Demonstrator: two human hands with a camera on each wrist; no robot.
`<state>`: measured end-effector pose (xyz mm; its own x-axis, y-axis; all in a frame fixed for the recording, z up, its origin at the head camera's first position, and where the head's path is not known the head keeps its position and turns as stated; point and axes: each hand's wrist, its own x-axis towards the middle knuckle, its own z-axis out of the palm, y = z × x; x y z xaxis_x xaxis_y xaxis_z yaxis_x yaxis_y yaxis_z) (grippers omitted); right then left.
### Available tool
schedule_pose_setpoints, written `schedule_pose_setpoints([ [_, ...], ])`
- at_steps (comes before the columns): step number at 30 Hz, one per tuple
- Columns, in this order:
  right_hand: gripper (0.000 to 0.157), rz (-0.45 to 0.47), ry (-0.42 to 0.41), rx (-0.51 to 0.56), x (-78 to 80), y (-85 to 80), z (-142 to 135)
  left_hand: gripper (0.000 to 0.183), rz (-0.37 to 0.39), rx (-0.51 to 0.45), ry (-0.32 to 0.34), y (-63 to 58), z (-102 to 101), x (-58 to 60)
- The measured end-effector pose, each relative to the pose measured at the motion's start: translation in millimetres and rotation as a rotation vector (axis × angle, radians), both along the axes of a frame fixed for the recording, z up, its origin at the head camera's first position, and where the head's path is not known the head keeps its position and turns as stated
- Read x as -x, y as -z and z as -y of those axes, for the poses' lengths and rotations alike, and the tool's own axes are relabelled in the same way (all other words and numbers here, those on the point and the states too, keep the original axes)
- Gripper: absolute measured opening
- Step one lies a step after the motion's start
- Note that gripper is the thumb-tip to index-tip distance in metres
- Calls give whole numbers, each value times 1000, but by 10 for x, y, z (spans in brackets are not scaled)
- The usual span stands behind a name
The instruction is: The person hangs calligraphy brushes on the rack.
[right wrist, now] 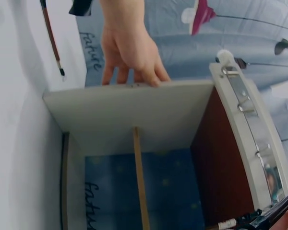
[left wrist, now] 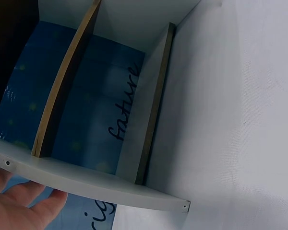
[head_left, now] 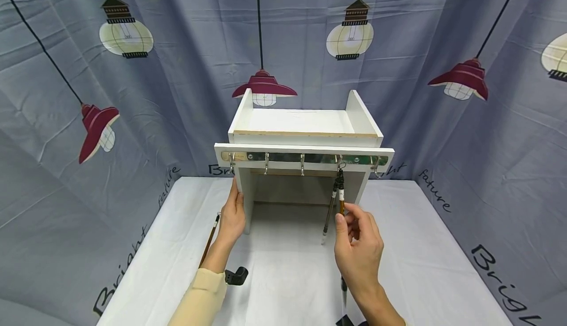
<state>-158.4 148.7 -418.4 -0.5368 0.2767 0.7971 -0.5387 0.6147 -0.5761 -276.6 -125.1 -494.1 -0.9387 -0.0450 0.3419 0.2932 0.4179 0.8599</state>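
My right hand (head_left: pixel 360 247) pinches the brown handle of a writing brush (head_left: pixel 341 200) between thumb and fingers. The brush's black upper end is at a metal hook (head_left: pixel 340 161) on the front rail of a white wooden shelf (head_left: pixel 305 140). A second, darker brush (head_left: pixel 329 217) hangs close behind it from the same area. On the shelf's left side panel rests my left hand (head_left: pixel 233 215), its fingers (right wrist: pixel 122 74) fairly straight along the outer face. The right wrist view catches only a bit of my right hand (right wrist: pixel 287 220) at the corner.
Another brush (head_left: pixel 210 241) lies on the white-covered table (head_left: pixel 283 286) left of my left forearm. Several more hooks (head_left: pixel 267 162) line the rail. A dark-tipped white piece (head_left: pixel 344 289) shows beneath my right hand. Grey-blue printed curtains (head_left: pixel 190 70) surround the table.
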Motion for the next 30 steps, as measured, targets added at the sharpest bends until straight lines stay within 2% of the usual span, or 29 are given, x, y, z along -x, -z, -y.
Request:
schedule_pose_setpoints([
  [9, 27, -17, -81, -25, 32, 116, 184, 56, 15, -21, 5, 11, 1, 3],
  [16, 25, 67, -136, -34, 44, 224, 326, 56, 6, -21, 9, -26, -11, -11],
  [22, 25, 48, -147, -50, 101, 308, 406, 57, 10, -14, 9, -23, -15, -8],
  [30, 26, 18, -137, -63, 157, 333, 437, 56, -14, -13, 2, 7, -18, 3],
])
